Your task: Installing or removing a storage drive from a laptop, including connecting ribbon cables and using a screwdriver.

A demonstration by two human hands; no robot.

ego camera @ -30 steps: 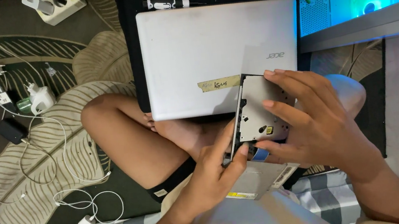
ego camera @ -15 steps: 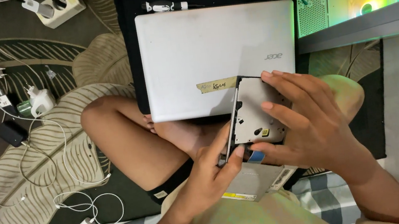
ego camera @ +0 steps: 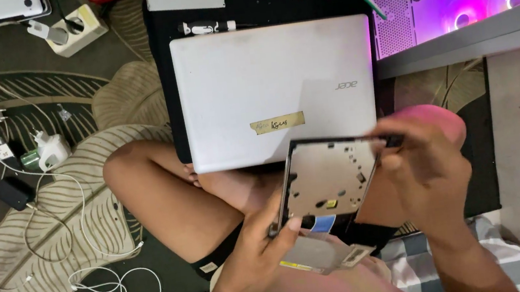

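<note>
Head view: both hands hold a flat metal drive tray (ego camera: 330,180) above the lap, just near of the closed silver laptop (ego camera: 273,92). The left hand (ego camera: 255,251) pinches its near-left corner; the right hand (ego camera: 429,169) pinches its far-right edge.

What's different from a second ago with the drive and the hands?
The right hand slid off the face of the flat metal drive to pinch its top right corner, baring the plate. The left hand keeps its grip on the lower left edge. The silver laptop lies closed as before.
</note>
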